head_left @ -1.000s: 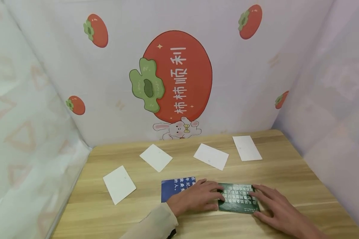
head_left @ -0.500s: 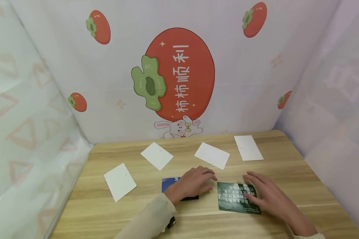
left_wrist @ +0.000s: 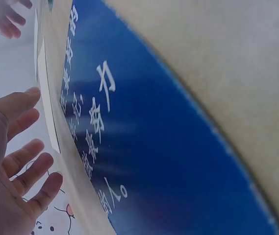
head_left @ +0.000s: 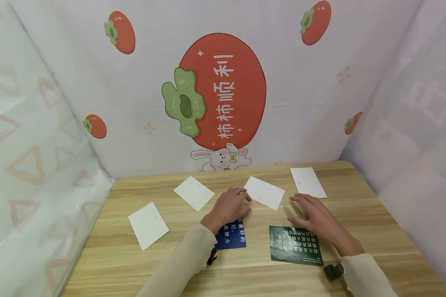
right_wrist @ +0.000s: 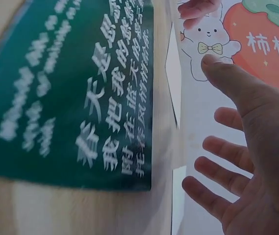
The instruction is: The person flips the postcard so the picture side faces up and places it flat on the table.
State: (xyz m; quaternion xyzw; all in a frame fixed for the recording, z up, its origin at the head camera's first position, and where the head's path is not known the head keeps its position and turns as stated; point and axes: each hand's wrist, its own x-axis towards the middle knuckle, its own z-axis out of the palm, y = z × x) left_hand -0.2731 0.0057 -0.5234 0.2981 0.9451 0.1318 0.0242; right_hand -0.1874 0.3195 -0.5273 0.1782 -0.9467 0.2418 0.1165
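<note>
My left hand (head_left: 228, 208) reaches over the blue card (head_left: 232, 237) with white writing, its fingers relaxed and holding nothing. Its fingertips come up to the left edge of a white card (head_left: 265, 193) in the head view. The right hand (head_left: 316, 216) hovers beyond the green card (head_left: 295, 247), fingers spread with nothing in them. A second white card (head_left: 307, 182) lies just past its fingertips. In the left wrist view the blue card (left_wrist: 144, 137) lies flat below the loose fingers (left_wrist: 41, 193). The green card (right_wrist: 80, 107) fills the left of the right wrist view.
Two more white cards lie farther left, one at the back (head_left: 194, 194) and one nearer (head_left: 148, 226). The wooden table (head_left: 107, 264) meets a white cloth backdrop (head_left: 297, 107) printed with persimmons and a rabbit. Cloth also hangs along both sides.
Both hands have left the green card and moved forward toward the white cards, the left also leftward. More of the green card shows. The cards lie in about the same places.
</note>
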